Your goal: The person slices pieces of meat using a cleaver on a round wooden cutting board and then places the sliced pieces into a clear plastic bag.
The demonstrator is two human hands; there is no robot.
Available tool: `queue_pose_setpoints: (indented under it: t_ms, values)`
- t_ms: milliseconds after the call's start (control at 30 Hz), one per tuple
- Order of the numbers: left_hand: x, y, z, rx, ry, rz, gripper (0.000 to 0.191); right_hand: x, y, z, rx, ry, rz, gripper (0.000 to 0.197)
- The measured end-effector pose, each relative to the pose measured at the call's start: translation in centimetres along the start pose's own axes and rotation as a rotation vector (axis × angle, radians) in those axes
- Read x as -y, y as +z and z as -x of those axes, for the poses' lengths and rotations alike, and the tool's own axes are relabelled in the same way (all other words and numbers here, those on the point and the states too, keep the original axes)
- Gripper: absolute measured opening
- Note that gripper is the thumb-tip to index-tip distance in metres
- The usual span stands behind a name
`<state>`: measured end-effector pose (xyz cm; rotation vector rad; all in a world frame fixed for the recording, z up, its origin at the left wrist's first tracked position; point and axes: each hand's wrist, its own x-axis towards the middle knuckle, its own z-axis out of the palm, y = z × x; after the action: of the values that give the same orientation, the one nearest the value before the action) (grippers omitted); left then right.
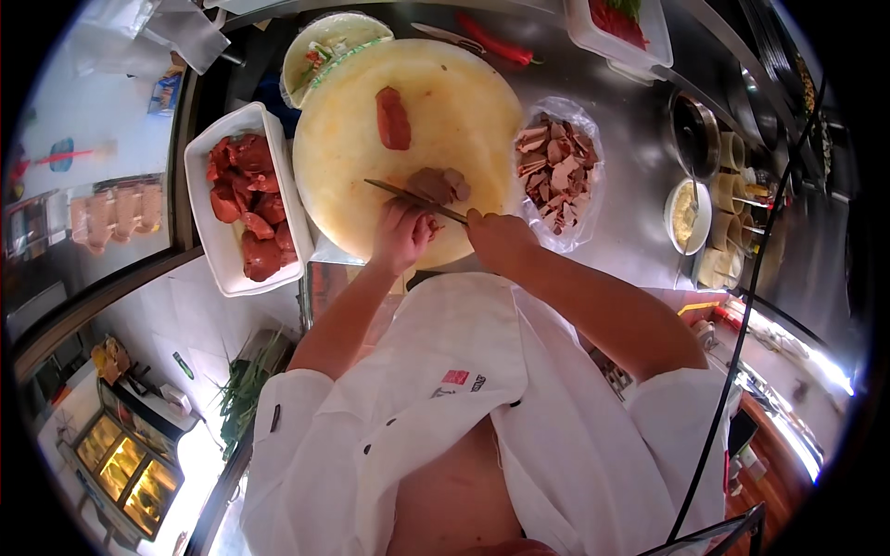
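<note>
My right hand (502,240) grips the handle of a kitchen knife (410,197), whose blade points left across the round cutting board (334,139). Close against the near side of the blade is my left hand (402,236), its fingers curled on the board; a bit of red meat shows beside them, and whether they hold it I cannot tell. Sliced meat, perhaps liver, (438,185) lies just beyond the blade. Farther up the board is one whole dark-red piece (394,119).
Left of the board stands a white tub (301,240) of raw red pieces. A clear plastic bag (591,222) of slices sits to the right. Beyond the board are a lined bowl (295,59) of scraps, another knife (445,35) and a red chili pepper (494,43). A white bowl (704,217) stands farther right.
</note>
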<state>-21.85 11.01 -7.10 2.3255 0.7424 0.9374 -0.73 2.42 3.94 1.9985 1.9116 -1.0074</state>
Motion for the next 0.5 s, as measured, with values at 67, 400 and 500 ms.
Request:
queue_pose_setpoints:
  t_ms: [67, 400, 500]
  values:
    - [0.1, 0.2, 0.2, -0.005, -0.010, 0.013, 0.017, -0.8, 1.1, -0.5, -0.041, -0.017, -0.002, 0.020]
    - [-0.5, -0.1, -0.2, -0.072, 0.042, -0.067, 0.020, 0.5, -4.0, 3.3, -0.003, -0.002, 0.044, 0.016]
    - [-0.4, 0.0, 0.2, -0.046, 0.019, -0.072, 0.020, 1.6, -5.2, 4.7, 0.031, 0.016, 0.004, 0.014]
